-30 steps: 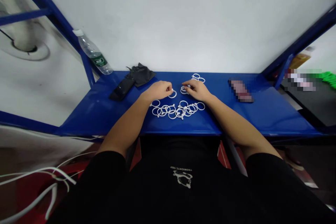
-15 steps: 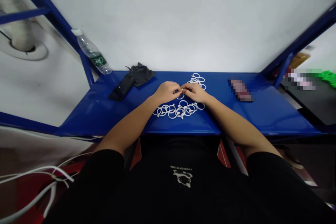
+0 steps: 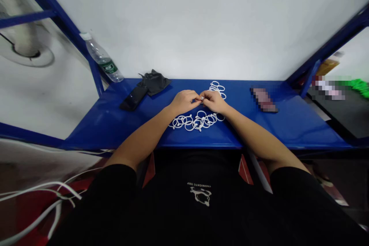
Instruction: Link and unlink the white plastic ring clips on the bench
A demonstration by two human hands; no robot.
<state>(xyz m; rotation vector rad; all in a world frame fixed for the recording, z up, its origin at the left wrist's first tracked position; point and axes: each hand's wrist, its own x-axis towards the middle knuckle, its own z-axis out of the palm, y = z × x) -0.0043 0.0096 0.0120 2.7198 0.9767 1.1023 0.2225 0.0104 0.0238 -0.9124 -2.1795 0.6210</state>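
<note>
Blue counter (image 3: 288, 127): room to move either side of the hands, front edge nearer the body. Left hand (image 3: 184, 102) and right hand (image 3: 215, 101), apart a second ago, now meet; both on one piece. Overlapping white rings (image 3: 198, 124) just bodyward, more rings (image 3: 216, 88) behind right hand. Small white piece (image 3: 202, 98) pinched between both.

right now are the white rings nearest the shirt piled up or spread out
Spread out: these white rings lie in a loose, overlapping row on the near side of the blue tabletop.
</note>
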